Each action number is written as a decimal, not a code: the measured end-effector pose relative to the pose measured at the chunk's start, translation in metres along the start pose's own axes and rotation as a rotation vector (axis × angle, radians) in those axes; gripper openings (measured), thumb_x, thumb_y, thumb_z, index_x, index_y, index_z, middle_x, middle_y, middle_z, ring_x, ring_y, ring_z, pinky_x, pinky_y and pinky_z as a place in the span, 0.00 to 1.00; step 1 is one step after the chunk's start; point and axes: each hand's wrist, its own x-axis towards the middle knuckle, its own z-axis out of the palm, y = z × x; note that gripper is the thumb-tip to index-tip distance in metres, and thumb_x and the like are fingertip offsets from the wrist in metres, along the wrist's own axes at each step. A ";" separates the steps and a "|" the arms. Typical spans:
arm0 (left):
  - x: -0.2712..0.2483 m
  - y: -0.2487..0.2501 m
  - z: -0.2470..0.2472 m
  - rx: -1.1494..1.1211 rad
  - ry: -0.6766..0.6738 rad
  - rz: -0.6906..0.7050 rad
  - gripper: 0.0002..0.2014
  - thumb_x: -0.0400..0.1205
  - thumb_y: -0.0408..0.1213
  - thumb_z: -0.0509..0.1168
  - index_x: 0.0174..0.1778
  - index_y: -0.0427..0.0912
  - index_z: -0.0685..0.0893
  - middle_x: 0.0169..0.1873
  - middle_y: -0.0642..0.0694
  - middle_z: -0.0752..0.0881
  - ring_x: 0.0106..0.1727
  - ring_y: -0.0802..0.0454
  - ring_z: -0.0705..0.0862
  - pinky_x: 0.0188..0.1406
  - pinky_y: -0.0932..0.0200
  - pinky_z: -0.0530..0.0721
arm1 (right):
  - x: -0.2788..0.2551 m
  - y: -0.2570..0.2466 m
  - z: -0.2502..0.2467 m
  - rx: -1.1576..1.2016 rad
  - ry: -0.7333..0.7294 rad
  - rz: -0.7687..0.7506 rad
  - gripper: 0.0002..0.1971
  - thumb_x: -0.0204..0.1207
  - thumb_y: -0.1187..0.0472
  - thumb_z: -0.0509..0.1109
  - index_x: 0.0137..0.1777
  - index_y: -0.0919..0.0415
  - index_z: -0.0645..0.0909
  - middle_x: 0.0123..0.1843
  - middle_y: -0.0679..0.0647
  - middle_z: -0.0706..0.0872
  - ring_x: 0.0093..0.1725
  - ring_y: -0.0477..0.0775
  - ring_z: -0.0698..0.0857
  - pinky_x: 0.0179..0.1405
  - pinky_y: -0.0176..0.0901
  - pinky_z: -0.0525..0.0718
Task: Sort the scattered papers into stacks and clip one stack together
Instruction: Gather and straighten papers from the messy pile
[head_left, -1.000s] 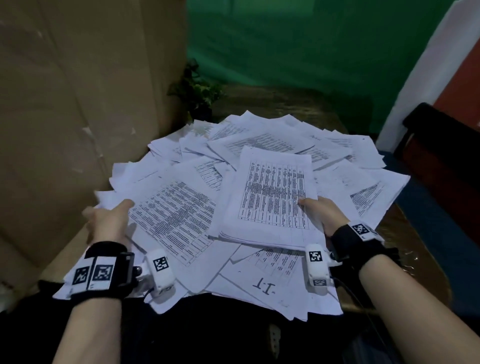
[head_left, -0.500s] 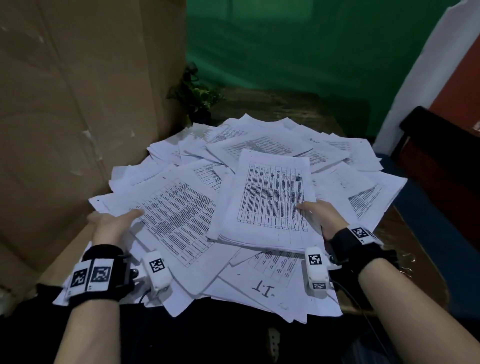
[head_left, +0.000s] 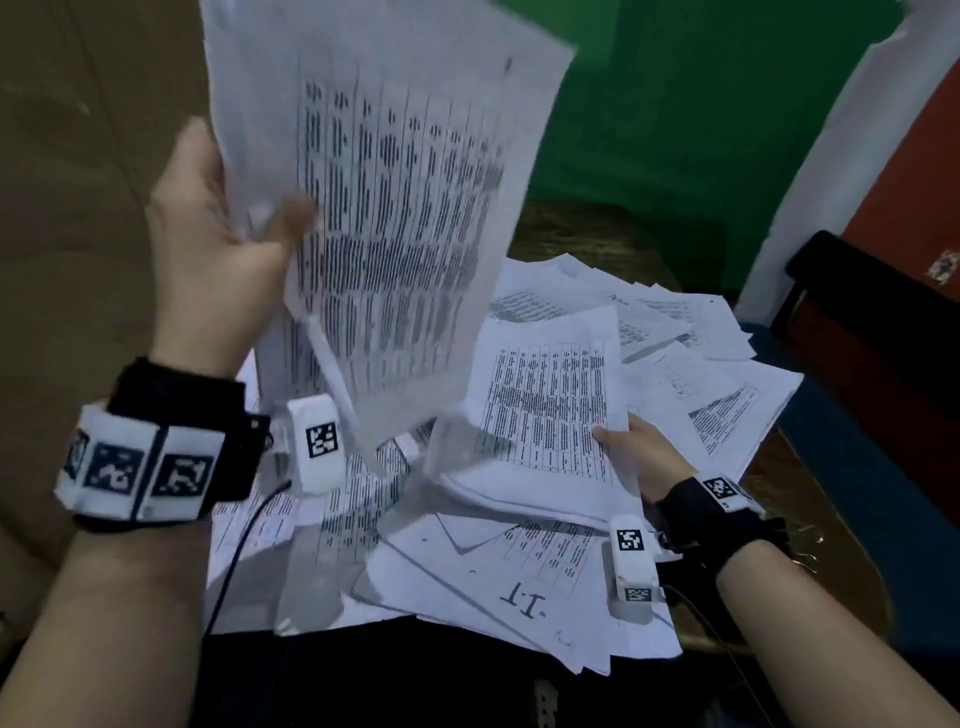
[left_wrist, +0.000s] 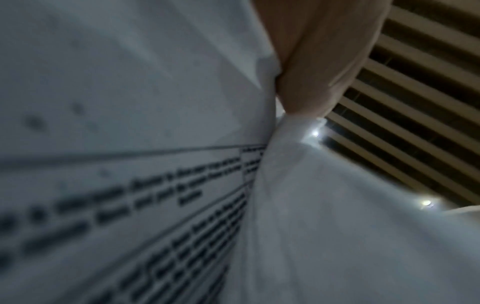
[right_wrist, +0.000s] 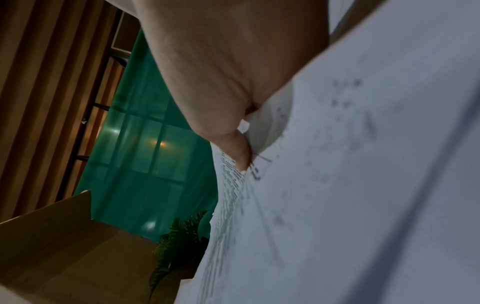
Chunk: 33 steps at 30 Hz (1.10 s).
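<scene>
White printed papers (head_left: 691, 395) lie scattered in a heap over the table. My left hand (head_left: 244, 218) holds a bunch of printed sheets (head_left: 395, 208) raised high above the heap, thumb on the front, fingers behind. In the left wrist view the lifted sheets (left_wrist: 130, 144) fill the picture beside a finger (left_wrist: 324, 61). A neater stack (head_left: 550, 415) with a table print on top lies right of centre. My right hand (head_left: 631, 449) grips that stack at its near right edge, thumb on top; the right wrist view shows the thumb (right_wrist: 233, 102) pressed on the stack (right_wrist: 337, 185).
A brown cardboard wall (head_left: 78, 234) stands close on the left. A green backdrop (head_left: 701, 130) closes the far side, with a plant (right_wrist: 179, 236) in the far left corner. The wooden table edge (head_left: 810, 519) shows at the right, beside a dark chair (head_left: 872, 322).
My left hand has taken hold of sheets from the left of the heap and lifted them high. My right hand stays on the stack.
</scene>
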 end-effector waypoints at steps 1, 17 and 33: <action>0.011 0.001 0.005 -0.025 -0.012 -0.009 0.17 0.76 0.33 0.70 0.53 0.59 0.75 0.56 0.53 0.85 0.61 0.51 0.85 0.58 0.56 0.84 | 0.000 0.000 0.000 0.028 -0.023 0.012 0.17 0.86 0.68 0.62 0.73 0.72 0.72 0.65 0.63 0.82 0.52 0.53 0.81 0.25 0.24 0.78; -0.025 -0.147 0.170 -0.110 -0.486 -0.979 0.08 0.84 0.26 0.56 0.55 0.34 0.77 0.55 0.33 0.85 0.50 0.40 0.84 0.43 0.57 0.82 | -0.012 -0.010 -0.009 0.045 0.044 0.050 0.32 0.85 0.37 0.54 0.83 0.55 0.63 0.79 0.46 0.70 0.81 0.55 0.67 0.78 0.52 0.64; -0.029 -0.070 0.149 -0.203 -0.086 -0.279 0.14 0.89 0.42 0.53 0.65 0.36 0.72 0.50 0.58 0.82 0.51 0.69 0.82 0.51 0.68 0.77 | -0.051 -0.088 0.001 -0.059 -0.127 -0.590 0.19 0.80 0.67 0.69 0.64 0.43 0.76 0.61 0.49 0.88 0.61 0.50 0.88 0.59 0.46 0.85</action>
